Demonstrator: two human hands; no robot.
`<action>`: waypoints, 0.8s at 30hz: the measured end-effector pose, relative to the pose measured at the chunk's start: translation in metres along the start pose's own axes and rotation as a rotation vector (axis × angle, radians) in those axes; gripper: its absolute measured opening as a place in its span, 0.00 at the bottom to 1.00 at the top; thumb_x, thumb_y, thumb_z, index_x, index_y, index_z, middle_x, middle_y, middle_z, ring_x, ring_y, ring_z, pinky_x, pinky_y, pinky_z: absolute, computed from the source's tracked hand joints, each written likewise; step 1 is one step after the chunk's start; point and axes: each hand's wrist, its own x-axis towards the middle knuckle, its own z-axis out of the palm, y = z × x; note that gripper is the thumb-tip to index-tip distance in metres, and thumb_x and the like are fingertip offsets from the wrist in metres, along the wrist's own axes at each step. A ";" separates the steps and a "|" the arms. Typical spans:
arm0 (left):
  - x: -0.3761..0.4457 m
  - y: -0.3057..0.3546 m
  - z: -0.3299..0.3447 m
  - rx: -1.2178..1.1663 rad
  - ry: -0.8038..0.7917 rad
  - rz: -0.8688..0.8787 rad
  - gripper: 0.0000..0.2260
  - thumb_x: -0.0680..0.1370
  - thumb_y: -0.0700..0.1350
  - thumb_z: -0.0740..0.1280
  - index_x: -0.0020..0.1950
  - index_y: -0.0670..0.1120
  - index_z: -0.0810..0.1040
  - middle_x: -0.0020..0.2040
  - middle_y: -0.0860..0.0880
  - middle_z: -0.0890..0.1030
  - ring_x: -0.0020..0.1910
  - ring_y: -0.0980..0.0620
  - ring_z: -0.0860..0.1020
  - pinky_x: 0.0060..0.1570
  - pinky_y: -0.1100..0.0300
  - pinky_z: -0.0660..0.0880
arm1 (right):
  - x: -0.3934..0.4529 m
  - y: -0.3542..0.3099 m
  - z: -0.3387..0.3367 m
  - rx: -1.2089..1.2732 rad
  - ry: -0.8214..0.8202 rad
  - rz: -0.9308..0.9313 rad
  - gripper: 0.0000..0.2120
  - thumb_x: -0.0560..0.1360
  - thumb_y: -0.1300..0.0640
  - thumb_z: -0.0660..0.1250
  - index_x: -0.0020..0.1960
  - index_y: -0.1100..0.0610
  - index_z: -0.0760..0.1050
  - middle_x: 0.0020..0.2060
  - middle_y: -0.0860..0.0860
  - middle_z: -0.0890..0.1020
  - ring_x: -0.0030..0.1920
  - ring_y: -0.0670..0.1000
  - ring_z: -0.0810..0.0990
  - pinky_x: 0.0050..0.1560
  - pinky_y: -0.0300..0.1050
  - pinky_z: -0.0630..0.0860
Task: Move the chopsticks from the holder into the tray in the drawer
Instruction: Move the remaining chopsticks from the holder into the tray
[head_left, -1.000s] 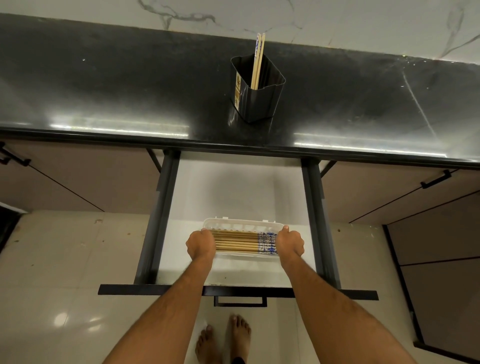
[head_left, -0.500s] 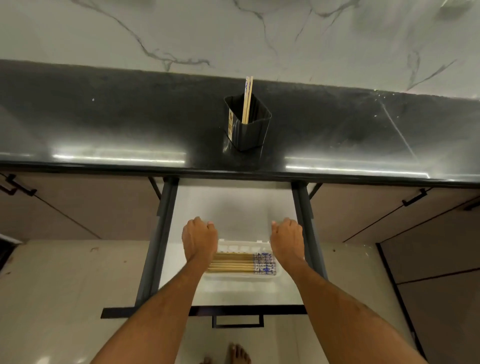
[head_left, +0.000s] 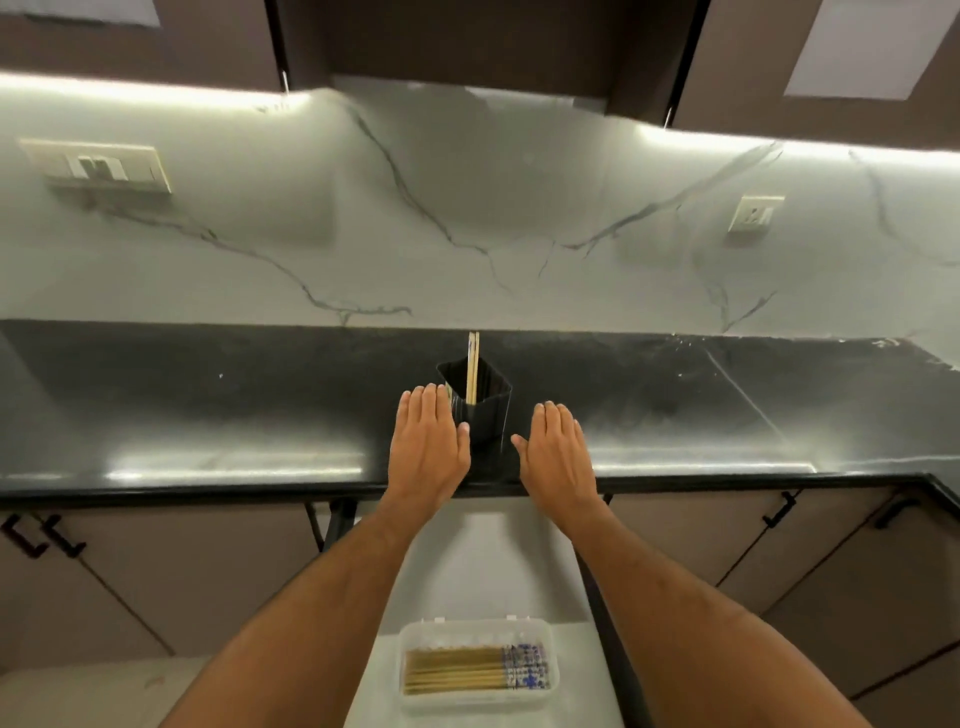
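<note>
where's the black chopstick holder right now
In the head view, the black holder stands on the dark countertop near its front edge, at the middle, between the open left hand and right hand, with chopsticks upright inside.

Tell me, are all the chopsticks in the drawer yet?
Almost. Most chopsticks already lie flat in the white tray in the open drawer. Nothing is being carried: the left hand and right hand are open and empty, one on each side of the black holder on the counter. Still to do: the last pair standing in the holder has to go into the tray.
</note>
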 end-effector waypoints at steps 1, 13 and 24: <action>0.011 0.002 -0.006 0.000 0.014 0.009 0.27 0.82 0.54 0.57 0.76 0.39 0.65 0.73 0.41 0.71 0.75 0.43 0.68 0.77 0.45 0.61 | 0.009 0.000 -0.008 0.000 0.016 -0.007 0.29 0.84 0.44 0.54 0.77 0.63 0.61 0.74 0.60 0.69 0.76 0.60 0.65 0.74 0.56 0.66; 0.134 0.013 0.000 0.044 0.076 0.073 0.26 0.82 0.53 0.55 0.75 0.39 0.63 0.72 0.41 0.70 0.73 0.44 0.67 0.78 0.46 0.59 | 0.143 0.014 -0.026 -0.012 0.154 -0.105 0.27 0.83 0.45 0.56 0.73 0.65 0.64 0.69 0.61 0.72 0.70 0.59 0.70 0.72 0.55 0.69; 0.195 0.001 0.080 0.097 -0.048 0.019 0.27 0.84 0.53 0.50 0.77 0.37 0.63 0.75 0.38 0.69 0.77 0.42 0.65 0.79 0.46 0.57 | 0.233 0.016 0.043 0.067 0.070 -0.174 0.28 0.83 0.44 0.57 0.74 0.64 0.63 0.70 0.61 0.71 0.73 0.59 0.68 0.73 0.56 0.67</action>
